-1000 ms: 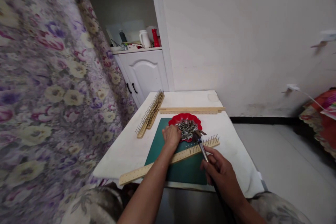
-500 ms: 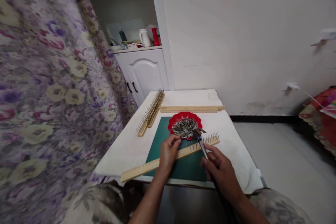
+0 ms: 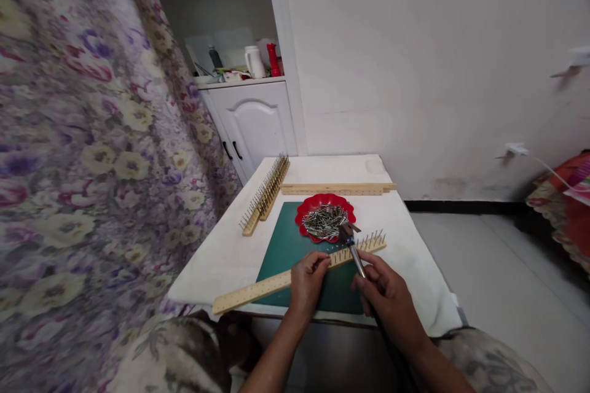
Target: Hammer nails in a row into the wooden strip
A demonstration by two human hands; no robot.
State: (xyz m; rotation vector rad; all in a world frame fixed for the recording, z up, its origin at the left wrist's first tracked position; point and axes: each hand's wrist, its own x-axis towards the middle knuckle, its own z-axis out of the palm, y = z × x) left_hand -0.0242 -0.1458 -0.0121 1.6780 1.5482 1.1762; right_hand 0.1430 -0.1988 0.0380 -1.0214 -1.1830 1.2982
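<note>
Your right hand [image 3: 391,298] has its fingers wrapped around the claw hammer [image 3: 357,261], gripped mid-handle, presumably for control, head above the wooden strip [image 3: 258,290]. Your left hand [image 3: 308,285] meets that strip beside its standing nails, fingers nearly together (whether they pinch a nail, cannot tell). The strip lies slantwise over the green mat [image 3: 281,252], likely there to protect the bench [image 3: 216,264]. Just beyond, the red scalloped bowl [image 3: 302,212] keeps loose nails [image 3: 325,221] within reach. Versus half a second ago: left hand withdrawn from the bowl's near rim; hammer grip unchanged.
</note>
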